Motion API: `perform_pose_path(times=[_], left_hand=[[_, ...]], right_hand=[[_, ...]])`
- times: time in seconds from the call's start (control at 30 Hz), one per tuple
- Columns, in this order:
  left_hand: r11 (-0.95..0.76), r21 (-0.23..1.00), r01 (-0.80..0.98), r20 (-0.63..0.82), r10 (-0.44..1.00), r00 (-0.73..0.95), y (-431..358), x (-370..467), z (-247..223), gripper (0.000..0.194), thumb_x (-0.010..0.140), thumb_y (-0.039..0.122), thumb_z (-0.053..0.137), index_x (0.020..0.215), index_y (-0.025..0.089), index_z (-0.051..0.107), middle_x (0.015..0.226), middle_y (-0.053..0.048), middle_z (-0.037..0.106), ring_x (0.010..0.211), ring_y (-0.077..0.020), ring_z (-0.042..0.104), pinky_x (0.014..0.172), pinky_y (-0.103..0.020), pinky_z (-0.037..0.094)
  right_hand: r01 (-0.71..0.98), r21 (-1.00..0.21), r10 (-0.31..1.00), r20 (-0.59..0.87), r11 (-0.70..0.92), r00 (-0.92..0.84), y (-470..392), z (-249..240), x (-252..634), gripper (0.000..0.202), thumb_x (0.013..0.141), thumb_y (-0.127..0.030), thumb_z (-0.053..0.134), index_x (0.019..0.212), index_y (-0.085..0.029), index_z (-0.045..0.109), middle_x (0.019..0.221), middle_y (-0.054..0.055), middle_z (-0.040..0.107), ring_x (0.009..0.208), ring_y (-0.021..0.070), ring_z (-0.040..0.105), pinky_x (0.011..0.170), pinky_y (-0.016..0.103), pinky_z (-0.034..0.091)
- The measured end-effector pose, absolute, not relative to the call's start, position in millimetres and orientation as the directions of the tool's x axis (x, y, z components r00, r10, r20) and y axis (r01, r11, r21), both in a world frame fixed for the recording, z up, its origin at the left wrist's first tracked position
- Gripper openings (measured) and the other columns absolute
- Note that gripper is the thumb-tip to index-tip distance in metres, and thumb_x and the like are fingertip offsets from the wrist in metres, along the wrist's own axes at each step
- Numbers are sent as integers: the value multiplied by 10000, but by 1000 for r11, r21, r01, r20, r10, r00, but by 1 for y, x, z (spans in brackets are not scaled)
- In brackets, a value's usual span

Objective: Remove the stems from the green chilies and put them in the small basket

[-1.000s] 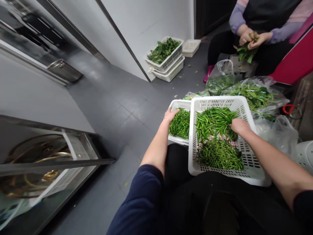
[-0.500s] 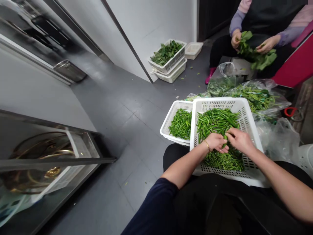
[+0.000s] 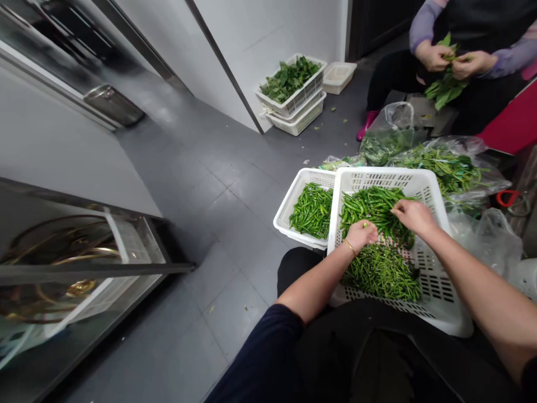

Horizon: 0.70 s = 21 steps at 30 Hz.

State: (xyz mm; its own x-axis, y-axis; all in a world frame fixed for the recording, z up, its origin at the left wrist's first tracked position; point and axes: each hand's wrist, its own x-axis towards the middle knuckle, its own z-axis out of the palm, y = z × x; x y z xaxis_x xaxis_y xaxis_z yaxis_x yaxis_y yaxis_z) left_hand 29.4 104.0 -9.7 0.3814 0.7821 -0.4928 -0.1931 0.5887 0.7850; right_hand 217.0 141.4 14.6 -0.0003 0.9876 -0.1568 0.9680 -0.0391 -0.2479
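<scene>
A white perforated basket (image 3: 438,210) rests on my lap. Whole green chilies (image 3: 369,204) are heaped in its far half, and a pile of thin green stems (image 3: 384,271) lies in the near half. Over the basket's left side, my left hand (image 3: 361,235) is curled closed, with the pale green end of a chili (image 3: 364,225) showing at its fingers. My right hand (image 3: 413,216) is at the right edge of the chili heap, thumb and fingertips pinched together; what they grip is hidden. On the left, a second white basket (image 3: 285,210) holds more green chilies (image 3: 312,210).
Across from me a person (image 3: 457,61) handles leafy greens. Plastic bags of greens (image 3: 453,168) lie beyond my basket, with red-handled scissors (image 3: 507,197) at right. Stacked baskets (image 3: 300,115) stand by the wall. A metal shelf (image 3: 146,268) is at left.
My hands have moved apart from their meeting point over the basket. The left went left and slightly up; the right went up and right to the chili heap. The other person's hands came together.
</scene>
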Motion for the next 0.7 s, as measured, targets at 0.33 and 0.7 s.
perform_pose_path(times=[0.33,0.7], left_hand=[[776,598,-201,-494,555,669,82,39,-3,216,780,323,595,787,140,482,599,-22,584,513,-137,573,582,-343,506],[692,624,-363,-544,718,434,96,33,-7,312,530,208,778,711,134,535,578,37,531,432,-39,435,463,-211,422]], right_hand=[[905,-396,987,89,158,-133,64,16,188,283,894,-376,349,839,-181,547,834,114,617,760,212,580,674,320,446],[980,111,910,-366,-165,195,151,-13,235,359,841,-364,442,944,-93,652,948,208,663,855,290,630,648,343,443]])
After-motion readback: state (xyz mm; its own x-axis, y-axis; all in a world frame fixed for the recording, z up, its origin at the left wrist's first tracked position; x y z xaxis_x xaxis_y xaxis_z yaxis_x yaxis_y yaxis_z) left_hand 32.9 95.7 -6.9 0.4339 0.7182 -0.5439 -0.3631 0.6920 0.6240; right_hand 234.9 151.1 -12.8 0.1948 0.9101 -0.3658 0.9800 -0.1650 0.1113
